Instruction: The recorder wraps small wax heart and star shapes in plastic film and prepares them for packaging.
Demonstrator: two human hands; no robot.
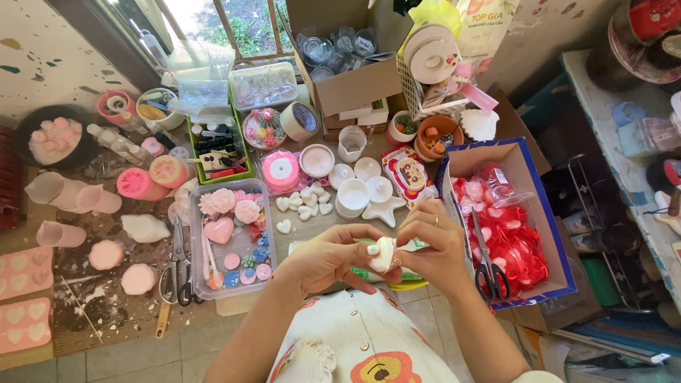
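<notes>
Your left hand (330, 259) and right hand (436, 248) both pinch the small white moulded piece (384, 253), fingers clenched on it; wrapping unfinished, similar white hearts (306, 201) wait on desk (333, 223).

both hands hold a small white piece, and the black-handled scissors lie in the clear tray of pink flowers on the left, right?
Not quite. Both hands do hold the small white piece, but the head view shows the black-handled scissors lying in the blue-edged box of red pieces on the right.

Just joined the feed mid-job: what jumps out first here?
Both hands, left hand and right hand, pinch a small white cast piece at centre. Right of them, a blue-edged box holds red heart shapes and scissors. Left, a clear tray carries pink flowers and hearts.
</notes>
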